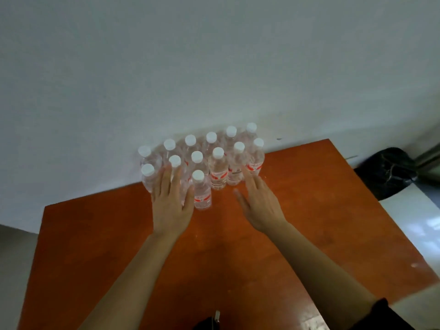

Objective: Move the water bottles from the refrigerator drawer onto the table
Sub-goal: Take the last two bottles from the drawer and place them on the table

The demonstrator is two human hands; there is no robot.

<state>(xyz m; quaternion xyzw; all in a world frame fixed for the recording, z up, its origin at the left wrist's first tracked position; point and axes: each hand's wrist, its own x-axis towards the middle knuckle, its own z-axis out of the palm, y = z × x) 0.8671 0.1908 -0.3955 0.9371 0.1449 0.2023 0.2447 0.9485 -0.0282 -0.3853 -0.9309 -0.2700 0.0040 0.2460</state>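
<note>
Several clear water bottles [217, 169] with white caps and red labels stand upright in rows at the far edge of the orange table [309, 210], against the wall. One bottle [202, 191] stands alone in front of the rows. My left hand [171, 203] is flat with fingers apart, its fingertips against the left bottles and its thumb side next to the front bottle. My right hand [260, 203] is spread open just in front of the right-hand bottles and holds nothing. No refrigerator drawer is in view.
A pale wall [214, 67] rises directly behind the bottles. A black bag or bin [390, 172] sits on the floor past the table's right corner. A small dark object [210, 323] lies at the table's near edge.
</note>
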